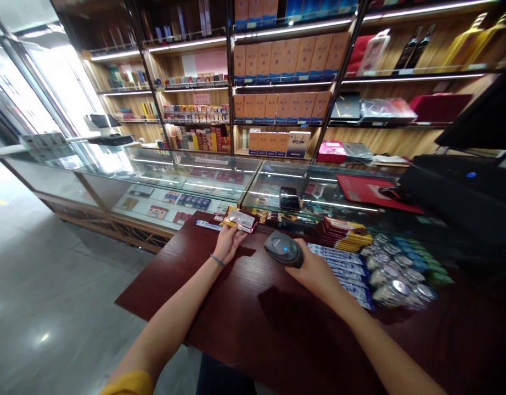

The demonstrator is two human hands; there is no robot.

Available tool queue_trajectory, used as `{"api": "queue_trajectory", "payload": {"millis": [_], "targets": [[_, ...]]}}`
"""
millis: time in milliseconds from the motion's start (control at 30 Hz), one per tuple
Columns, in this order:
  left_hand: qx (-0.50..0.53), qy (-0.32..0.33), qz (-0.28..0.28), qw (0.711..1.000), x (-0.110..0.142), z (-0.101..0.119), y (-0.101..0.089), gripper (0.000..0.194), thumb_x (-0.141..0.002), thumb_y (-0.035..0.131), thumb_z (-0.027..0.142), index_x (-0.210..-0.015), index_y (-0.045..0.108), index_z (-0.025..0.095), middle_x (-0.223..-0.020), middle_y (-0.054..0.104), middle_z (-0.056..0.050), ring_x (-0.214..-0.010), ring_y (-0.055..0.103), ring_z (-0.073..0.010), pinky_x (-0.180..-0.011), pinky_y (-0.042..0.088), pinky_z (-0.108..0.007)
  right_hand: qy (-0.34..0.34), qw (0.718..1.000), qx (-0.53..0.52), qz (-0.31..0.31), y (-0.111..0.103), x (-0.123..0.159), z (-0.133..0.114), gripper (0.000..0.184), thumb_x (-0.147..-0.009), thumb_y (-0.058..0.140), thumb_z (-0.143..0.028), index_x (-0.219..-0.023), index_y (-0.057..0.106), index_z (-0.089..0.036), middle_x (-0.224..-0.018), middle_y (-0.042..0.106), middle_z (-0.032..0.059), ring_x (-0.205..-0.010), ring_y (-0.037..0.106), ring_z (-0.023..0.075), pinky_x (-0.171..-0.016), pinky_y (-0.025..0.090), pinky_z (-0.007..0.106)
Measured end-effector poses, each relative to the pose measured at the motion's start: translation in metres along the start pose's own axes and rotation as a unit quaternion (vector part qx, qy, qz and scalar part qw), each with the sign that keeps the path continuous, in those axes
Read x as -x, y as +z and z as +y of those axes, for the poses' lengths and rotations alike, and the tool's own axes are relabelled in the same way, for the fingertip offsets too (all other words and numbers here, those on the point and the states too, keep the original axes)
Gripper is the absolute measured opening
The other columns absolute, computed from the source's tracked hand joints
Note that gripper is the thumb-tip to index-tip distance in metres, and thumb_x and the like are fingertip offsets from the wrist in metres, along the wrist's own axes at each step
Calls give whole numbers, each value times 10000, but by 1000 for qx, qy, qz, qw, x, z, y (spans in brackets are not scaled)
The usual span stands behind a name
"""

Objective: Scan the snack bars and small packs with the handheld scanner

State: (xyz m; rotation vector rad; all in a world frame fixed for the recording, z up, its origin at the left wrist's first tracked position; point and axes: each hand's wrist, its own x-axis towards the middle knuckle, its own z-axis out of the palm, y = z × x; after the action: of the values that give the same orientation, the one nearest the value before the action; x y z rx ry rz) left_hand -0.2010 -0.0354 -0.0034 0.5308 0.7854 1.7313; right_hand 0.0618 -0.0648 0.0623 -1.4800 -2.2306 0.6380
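Note:
My left hand holds a flat red-and-gold wrapped bar with a white label, raised a little above the dark red wooden counter. My right hand grips a dark grey handheld barcode scanner, whose blue light glows, and its nose points toward the bar. Just right of that hand lie rows of blue-and-white packets. Beyond them sits a stack of red-and-gold bars. A blue-and-white stick packet lies near my left fingertips.
Several silver-lidded tins crowd the counter's right side. Behind stands a glass display case with a phone and a red mat on it. A black machine stands at the right, before shelves of boxed goods.

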Motion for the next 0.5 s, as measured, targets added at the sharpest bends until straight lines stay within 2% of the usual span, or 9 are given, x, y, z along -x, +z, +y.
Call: {"api": "queue_trajectory", "payload": {"millis": [167,367,500], "targets": [[12,6,-47,999,6,2,6,337,-872,669,192,-1177,529,230,-1218,671,-92,-1121,669,-236,-1079,450,-513,-1,1000,-3,-14,-6,2,-3,429,-743,633,-351,-1148,536,-247,-994,733,90,-1022,674,326,-761,447,337],[-13,11,-28,999,4,0,2,280,-844,711,199,-1069,543,205,-1085,703,-44,-948,713,-176,-998,521,-433,-10,999,-40,-1,-12,0,3,445,-743,633,-330,-1159,485,-282,-962,728,40,-954,691,288,-738,438,308],[-39,22,-28,999,2,-1,4,320,-805,755,220,-1047,546,198,-1048,707,-30,-879,711,-143,-921,554,-357,-27,997,-74,15,-23,2,1,433,-744,631,-300,-1151,483,-285,-934,723,21,-939,695,267,-737,435,290]]}}
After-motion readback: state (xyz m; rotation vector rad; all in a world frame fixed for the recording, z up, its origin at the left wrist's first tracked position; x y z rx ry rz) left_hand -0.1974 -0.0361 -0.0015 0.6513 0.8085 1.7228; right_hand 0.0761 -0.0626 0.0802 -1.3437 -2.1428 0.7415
